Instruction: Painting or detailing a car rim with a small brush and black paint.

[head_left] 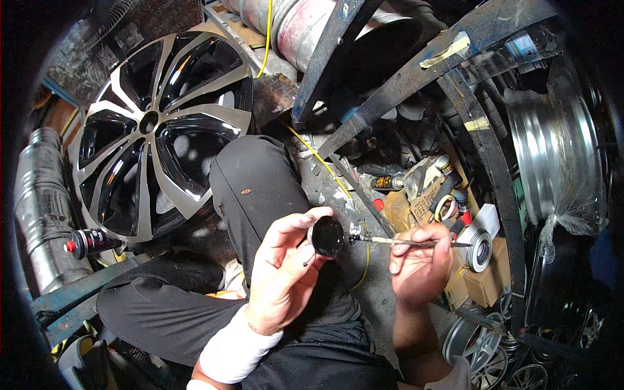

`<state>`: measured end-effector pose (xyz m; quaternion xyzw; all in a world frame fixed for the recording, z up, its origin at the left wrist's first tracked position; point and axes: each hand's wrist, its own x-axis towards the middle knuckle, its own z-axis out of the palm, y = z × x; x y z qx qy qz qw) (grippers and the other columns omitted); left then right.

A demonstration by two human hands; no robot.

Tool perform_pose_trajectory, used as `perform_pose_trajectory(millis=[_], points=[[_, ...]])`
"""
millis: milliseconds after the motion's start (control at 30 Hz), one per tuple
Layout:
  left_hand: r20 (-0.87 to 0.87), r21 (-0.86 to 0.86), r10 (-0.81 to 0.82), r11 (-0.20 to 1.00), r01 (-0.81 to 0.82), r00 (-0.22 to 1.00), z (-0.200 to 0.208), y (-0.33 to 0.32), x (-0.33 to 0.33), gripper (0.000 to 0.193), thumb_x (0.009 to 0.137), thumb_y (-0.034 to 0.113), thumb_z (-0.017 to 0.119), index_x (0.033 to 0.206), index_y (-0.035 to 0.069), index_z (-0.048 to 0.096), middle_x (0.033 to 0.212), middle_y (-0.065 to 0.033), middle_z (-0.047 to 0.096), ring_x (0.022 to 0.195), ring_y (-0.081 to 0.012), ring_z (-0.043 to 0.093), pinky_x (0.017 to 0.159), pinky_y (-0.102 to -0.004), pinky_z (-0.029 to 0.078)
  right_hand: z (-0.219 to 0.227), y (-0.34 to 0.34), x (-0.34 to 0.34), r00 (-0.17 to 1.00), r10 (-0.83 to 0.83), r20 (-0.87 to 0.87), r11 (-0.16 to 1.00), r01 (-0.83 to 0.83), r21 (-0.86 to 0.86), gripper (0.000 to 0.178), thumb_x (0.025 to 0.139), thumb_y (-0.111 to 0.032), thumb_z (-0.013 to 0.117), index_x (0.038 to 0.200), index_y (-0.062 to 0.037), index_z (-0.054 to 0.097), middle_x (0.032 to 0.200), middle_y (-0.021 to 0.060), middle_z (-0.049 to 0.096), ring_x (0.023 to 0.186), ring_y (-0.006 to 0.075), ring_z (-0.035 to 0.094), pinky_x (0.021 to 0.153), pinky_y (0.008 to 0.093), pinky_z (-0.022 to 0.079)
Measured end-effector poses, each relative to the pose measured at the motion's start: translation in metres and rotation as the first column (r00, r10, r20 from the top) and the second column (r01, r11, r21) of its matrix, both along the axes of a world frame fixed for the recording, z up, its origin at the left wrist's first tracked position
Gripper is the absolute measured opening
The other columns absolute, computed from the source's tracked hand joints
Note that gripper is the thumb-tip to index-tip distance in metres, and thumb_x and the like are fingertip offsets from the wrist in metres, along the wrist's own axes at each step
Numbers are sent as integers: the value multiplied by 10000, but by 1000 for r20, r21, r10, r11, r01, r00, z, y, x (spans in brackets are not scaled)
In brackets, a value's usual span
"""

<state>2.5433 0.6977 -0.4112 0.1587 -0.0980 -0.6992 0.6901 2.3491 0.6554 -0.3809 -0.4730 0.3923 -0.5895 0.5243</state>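
Note:
My left hand (pixel 284 270) is closed round a small round cup (pixel 326 236) whose inside is glossy black, perhaps with paint. Between the fingers of my right hand (pixel 422 263) is a thin paintbrush (pixel 390 241), its dark tip pointing left, a little apart from the cup's rim. Both hands are in front of my dark-trousered knees. To the left beyond them leans a large alloy wheel (pixel 150 122) with silver-faced spokes and glossy black recesses; neither hand touches it.
A blue-black metal frame (pixel 416 71) slants across the right. A plastic-wrapped wheel (pixel 552 149) stands beyond it. Cardboard boxes (pixel 478 286), a tape roll (pixel 446 208) and a spray can (pixel 389 183) crowd the floor. Another can (pixel 88 244) lies at the left. A yellow cable (pixel 318 156) crosses the floor.

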Motion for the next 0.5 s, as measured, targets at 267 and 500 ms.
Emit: perform_pose_trajectory(millis=[267,500], points=[[38,48,2,999,-4,999,2,1,0,418,958,103,638,1350,116,494,1460,-186,456,1186,-226,595,993,-365,515,6,0,0,991,125,-48,987,-129,-96,518,1034,-467,424,992,33,551,789,248,636,570,222,561,556,313,480],[61,29,12,999,-14,998,-1,0,0,416,957,103,647,1345,114,496,1457,-185,461,1199,-234,591,999,-363,512,3,1,1,989,142,-50,986,-146,-83,523,1037,-464,416,991,37,560,787,239,637,570,221,556,552,313,476]])
